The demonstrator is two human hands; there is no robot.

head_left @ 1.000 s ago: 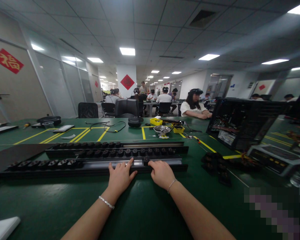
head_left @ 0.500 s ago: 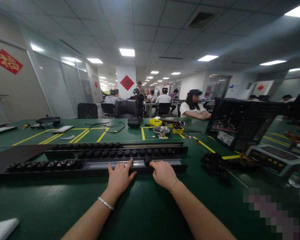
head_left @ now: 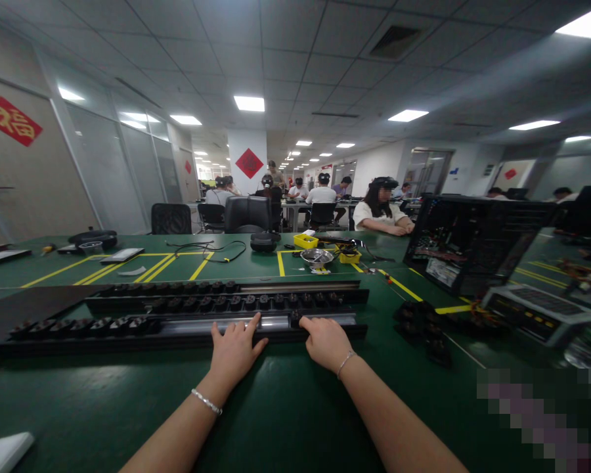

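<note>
long black rail [head_left: 177, 326] lying flat on the green surface [head_left: 285, 407], running left to right. left hand [head_left: 234, 351], fingers spread, pressing its near edge; right hand [head_left: 326, 341], fingers curled, just beside.

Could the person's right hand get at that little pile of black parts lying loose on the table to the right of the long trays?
Probably yes. The right hand rests on the nearest long tray, and only bare green table lies between it and the black parts. Nothing stands in the way.
</note>
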